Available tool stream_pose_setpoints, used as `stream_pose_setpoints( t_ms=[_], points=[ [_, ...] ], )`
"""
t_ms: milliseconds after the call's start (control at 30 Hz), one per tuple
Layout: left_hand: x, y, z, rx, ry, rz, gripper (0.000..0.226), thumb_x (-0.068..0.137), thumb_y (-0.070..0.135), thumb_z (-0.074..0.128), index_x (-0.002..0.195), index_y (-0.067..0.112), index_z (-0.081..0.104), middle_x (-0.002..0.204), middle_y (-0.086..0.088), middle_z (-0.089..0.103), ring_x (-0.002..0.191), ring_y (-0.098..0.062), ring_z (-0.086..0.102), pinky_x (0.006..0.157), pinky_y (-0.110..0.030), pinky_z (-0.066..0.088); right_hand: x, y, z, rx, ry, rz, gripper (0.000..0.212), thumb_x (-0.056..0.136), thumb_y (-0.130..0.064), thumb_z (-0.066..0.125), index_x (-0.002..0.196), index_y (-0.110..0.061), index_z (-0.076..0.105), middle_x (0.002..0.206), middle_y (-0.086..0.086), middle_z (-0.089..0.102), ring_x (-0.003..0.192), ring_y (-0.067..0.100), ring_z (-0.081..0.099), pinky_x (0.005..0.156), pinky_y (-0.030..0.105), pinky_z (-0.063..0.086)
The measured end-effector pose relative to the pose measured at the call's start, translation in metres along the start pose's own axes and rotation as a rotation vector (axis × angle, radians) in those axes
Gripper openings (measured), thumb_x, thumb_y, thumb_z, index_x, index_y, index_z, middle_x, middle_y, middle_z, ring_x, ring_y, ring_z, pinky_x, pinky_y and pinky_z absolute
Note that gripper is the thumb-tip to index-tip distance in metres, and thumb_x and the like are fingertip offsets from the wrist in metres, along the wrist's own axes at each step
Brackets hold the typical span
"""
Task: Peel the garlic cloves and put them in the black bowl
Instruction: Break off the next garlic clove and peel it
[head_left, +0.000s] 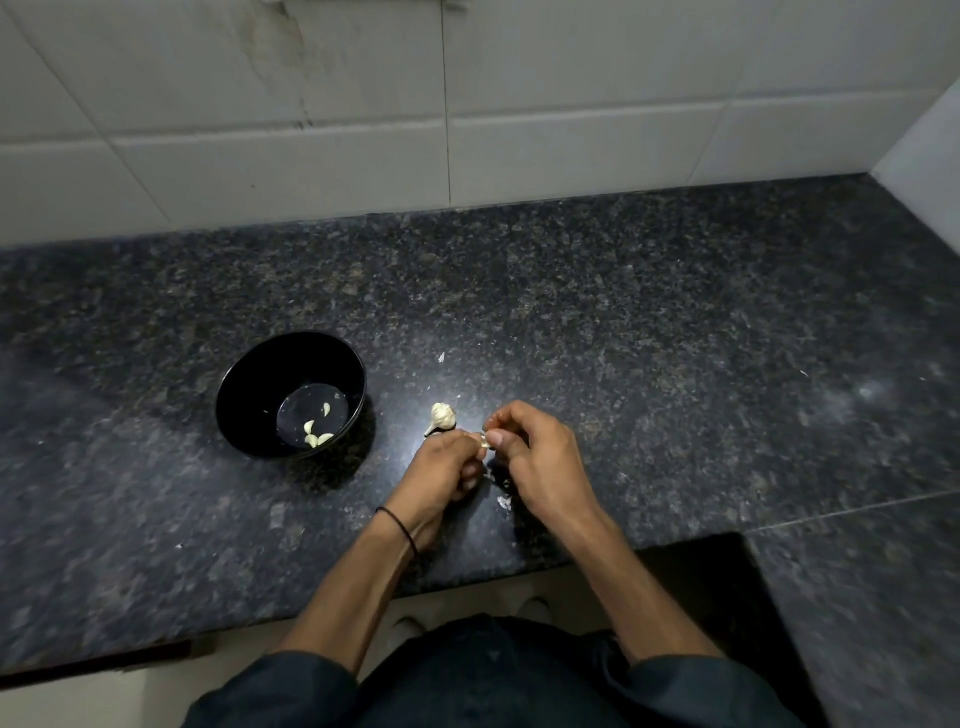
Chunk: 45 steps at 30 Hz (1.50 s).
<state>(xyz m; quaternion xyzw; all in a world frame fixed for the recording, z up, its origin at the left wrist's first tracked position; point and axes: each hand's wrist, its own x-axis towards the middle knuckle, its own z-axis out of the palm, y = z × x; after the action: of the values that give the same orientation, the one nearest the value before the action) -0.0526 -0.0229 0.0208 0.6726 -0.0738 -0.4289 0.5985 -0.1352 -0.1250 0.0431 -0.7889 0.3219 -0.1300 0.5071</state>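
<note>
Dark speckled granite counter (649, 312) fills mid-frame below white wall tiles (311, 104). At lower centre, the left hand (441, 467) and right hand (543, 460) both pinch one garlic clove (484, 442) between curled fingertips. A garlic bulb (441, 417) lies just above the left hand, and the black bowl (249, 384) at centre left holds peeled cloves (317, 435).

Head view, steeply down over countertop (623, 312)

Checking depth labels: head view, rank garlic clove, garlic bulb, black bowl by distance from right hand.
1. garlic clove: pinched between right hand and left hand.
2. garlic bulb: on the counter, just beyond the left hand.
3. black bowl: farthest, left.
</note>
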Motion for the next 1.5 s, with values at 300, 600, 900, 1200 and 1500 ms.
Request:
stream_pose_setpoints(
  t_ms=[300,600,900,1200,1500],
  points=[
    [0.001,-0.007,-0.008,0.597,0.122,0.268,0.026,0.101,0.025,0.048,0.078,0.014,0.053,0.071,-0.002,0.059,0.066,-0.023,0.053,0.066,-0.043,0.042,-0.002,0.005,0.001,0.021,-0.033,0.028,0.011,0.091,-0.004,0.065,0.090,-0.013,0.070,0.075,-0.006,0.069,0.066,-0.004,0.060,0.062,0.009,0.045],
    [0.005,-0.016,-0.009,0.719,0.216,0.378,0.024,0.104,0.027,0.047,0.084,0.016,0.051,0.082,-0.003,0.063,0.076,-0.021,0.058,0.070,-0.041,0.045,-0.003,0.007,0.001,-0.027,-0.060,0.087,0.009,0.094,-0.008,0.064,0.094,-0.015,0.068,0.080,-0.005,0.071,0.067,-0.002,0.063,0.059,0.010,0.047],
    [0.007,-0.019,-0.004,0.635,0.241,0.411,0.006,0.095,0.012,0.060,0.093,0.016,0.063,0.087,0.005,0.069,0.087,-0.013,0.065,0.081,-0.037,0.052,-0.003,0.015,0.006,0.218,0.035,0.222,0.015,0.095,-0.006,0.063,0.087,-0.017,0.068,0.076,0.005,0.072,0.064,0.011,0.066,0.059,0.025,0.055],
    [-0.003,-0.016,-0.003,0.596,0.236,0.578,0.023,0.097,0.016,0.063,0.118,0.022,0.069,0.112,0.008,0.070,0.099,-0.003,0.066,0.089,-0.019,0.050,-0.002,0.022,0.010,0.287,0.149,0.237,0.012,0.097,-0.010,0.063,0.088,-0.016,0.069,0.078,0.005,0.074,0.067,0.013,0.068,0.063,0.028,0.058],
    [0.000,-0.012,-0.002,0.397,0.253,0.420,0.015,0.087,0.009,0.072,0.081,0.022,0.075,0.080,0.011,0.073,0.074,-0.011,0.068,0.072,-0.024,0.051,-0.005,0.014,0.011,0.308,0.111,0.204,0.015,0.095,-0.005,0.062,0.086,-0.013,0.069,0.073,0.009,0.074,0.061,0.012,0.066,0.057,0.028,0.056]
  ],
)
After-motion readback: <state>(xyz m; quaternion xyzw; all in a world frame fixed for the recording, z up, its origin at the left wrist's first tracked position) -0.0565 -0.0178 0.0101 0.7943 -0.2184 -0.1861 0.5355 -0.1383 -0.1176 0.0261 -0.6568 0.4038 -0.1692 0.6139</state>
